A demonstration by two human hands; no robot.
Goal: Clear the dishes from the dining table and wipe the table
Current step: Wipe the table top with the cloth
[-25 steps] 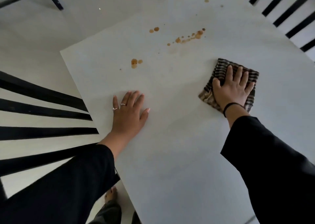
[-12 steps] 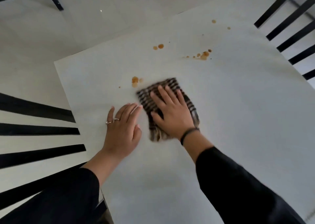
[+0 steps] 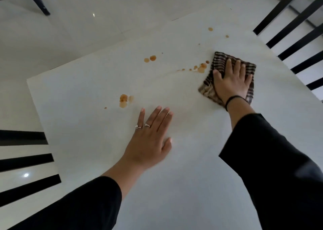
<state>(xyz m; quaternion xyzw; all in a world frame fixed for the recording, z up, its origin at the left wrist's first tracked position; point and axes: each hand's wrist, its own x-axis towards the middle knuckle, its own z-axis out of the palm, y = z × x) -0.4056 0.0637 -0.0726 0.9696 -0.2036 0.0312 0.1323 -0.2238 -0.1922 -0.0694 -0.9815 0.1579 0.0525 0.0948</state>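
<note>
The white dining table [image 3: 174, 186] fills most of the view. My right hand [image 3: 230, 79] presses flat on a folded brown striped cloth [image 3: 218, 63] at the table's right side. Just left of the cloth lies a trail of orange-brown drops [image 3: 201, 68]. More drops [image 3: 150, 58] sit farther left, and a larger spot [image 3: 123, 100] lies just beyond my left hand [image 3: 150, 140]. That hand rests flat on the tabletop with fingers straight, two rings on it. Two small drops [image 3: 210, 29] lie near the far edge.
Black slatted chair backs stand at the right [image 3: 293, 37] and at the left [image 3: 24, 159] of the table. Another chair leg [image 3: 37, 0] shows at the top left on the pale tiled floor [image 3: 87, 28].
My right hand has slid the cloth from the table's middle, beside my left hand, back to the right. A faint wet streak runs where it passed. My left hand stays flat on the table.
</note>
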